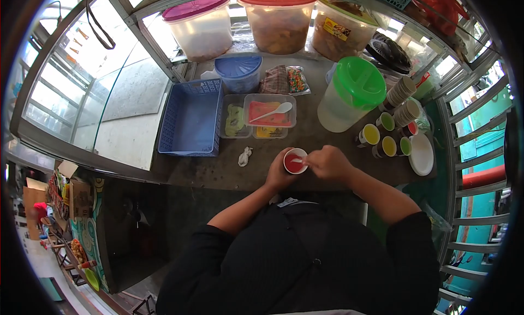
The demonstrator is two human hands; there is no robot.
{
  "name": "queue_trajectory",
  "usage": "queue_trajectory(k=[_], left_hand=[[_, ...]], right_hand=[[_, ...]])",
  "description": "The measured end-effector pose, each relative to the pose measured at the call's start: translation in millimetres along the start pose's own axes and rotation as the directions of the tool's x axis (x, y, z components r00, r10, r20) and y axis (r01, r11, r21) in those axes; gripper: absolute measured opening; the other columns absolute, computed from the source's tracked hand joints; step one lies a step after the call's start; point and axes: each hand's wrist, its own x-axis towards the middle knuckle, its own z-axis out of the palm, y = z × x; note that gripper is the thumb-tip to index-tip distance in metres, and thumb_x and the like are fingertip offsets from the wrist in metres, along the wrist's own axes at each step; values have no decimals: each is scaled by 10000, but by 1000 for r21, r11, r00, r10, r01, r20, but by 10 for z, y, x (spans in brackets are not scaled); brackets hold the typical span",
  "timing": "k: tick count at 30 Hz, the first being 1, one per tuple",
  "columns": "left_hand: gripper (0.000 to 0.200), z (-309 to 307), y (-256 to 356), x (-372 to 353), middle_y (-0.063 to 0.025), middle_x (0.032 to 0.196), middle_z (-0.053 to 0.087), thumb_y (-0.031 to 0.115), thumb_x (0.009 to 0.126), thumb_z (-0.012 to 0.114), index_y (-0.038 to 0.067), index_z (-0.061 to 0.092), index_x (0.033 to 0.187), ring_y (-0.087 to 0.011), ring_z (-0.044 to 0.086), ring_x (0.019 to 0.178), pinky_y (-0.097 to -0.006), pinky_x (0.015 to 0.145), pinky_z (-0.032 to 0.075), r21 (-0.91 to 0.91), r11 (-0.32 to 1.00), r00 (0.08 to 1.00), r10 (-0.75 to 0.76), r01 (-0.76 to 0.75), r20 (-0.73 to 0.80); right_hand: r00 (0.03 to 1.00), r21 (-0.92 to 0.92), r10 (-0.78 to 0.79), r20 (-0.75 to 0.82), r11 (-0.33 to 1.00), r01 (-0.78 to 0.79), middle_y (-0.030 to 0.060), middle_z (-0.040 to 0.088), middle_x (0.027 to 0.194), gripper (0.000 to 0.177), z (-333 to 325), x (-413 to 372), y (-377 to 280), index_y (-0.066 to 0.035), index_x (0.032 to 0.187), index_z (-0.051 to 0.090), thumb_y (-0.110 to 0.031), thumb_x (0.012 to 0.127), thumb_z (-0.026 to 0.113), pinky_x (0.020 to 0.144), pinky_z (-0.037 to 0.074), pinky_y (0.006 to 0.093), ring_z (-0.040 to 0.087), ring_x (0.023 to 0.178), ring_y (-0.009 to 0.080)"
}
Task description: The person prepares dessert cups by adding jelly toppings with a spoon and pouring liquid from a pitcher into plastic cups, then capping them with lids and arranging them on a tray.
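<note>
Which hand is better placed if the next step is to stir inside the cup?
Probably the right hand: it pinches a white utensil whose end is inside the cup. The left hand is occupied, wrapped around the cup's side.

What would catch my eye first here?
Probably the big container with the bright green lid, standing right of centre on the counter. Next, the paper cup of red contents in the left hand, and behind the counter's middle, three large tubs with pink, red and yellow-green lids.
</note>
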Motion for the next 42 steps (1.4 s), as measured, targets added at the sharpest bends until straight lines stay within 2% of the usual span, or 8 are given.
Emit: queue_trajectory(k=[4,8,14,23,26,29,35,42], left_hand=[[811,-5,22,4,-158,1245,654,203,693,914,31,487,1360,-273,656,1160,-386,982,524,30,997,997,72,-71,-20],[825,-15,122,9,-161,1281,630,165,673,905,23,498,1376,-300,634,1192,-390,1007,508,-35,999,1000,-23,23,8],[793,-14,144,-14,-154,1257,638,158,673,892,26,512,1356,-292,642,1177,-387,990,513,-40,999,1000,-20,19,-10],[792,-6,81,-8,-161,1258,634,172,678,895,30,510,1356,-302,636,1188,-391,999,508,10,999,999,47,-47,-28],[798,-20,101,-19,-168,1269,628,178,679,897,31,509,1361,-309,627,1203,-396,1011,501,-26,1000,1000,-4,4,-10],[809,-25,159,-12,-172,1283,624,182,680,899,32,506,1370,-315,622,1211,-398,1015,498,-26,1000,1000,-10,10,-1],[804,-8,80,-8,-169,1271,633,185,679,901,32,509,1364,-319,637,1185,-399,998,509,20,999,999,43,-42,-17],[766,-26,215,0,-159,1256,640,173,685,893,53,522,1344,-316,640,1179,-396,985,512,-10,1000,1000,13,-13,-21]], right_hand=[[991,-43,-126,43,991,128,17,720,833,95,54,-29,-127,-128,947,727,-190,884,690,613,438,373,671,689,217],[978,-69,-206,-16,976,205,-3,716,825,85,36,78,-4,-124,931,719,-165,858,699,630,417,348,655,670,186],[985,-133,-121,122,982,137,6,698,789,122,-36,116,-34,-140,949,715,-169,843,665,694,411,374,643,664,197],[992,-121,-123,19,985,125,41,687,751,108,-34,239,-32,-111,912,708,-210,927,668,782,408,385,619,697,230],[991,-55,-93,99,994,99,42,688,755,119,47,150,-43,-108,928,706,-216,936,657,817,411,398,625,705,232],[1000,67,22,11,998,-23,45,685,749,108,122,148,-40,-106,885,695,-203,916,659,845,414,400,638,722,229],[991,-171,-100,93,979,115,64,703,775,125,-30,176,-15,-107,906,712,-201,944,638,898,418,411,651,747,238],[998,78,63,-11,995,-62,63,721,805,144,108,194,-24,-117,962,715,-192,951,592,879,403,410,676,756,247]])
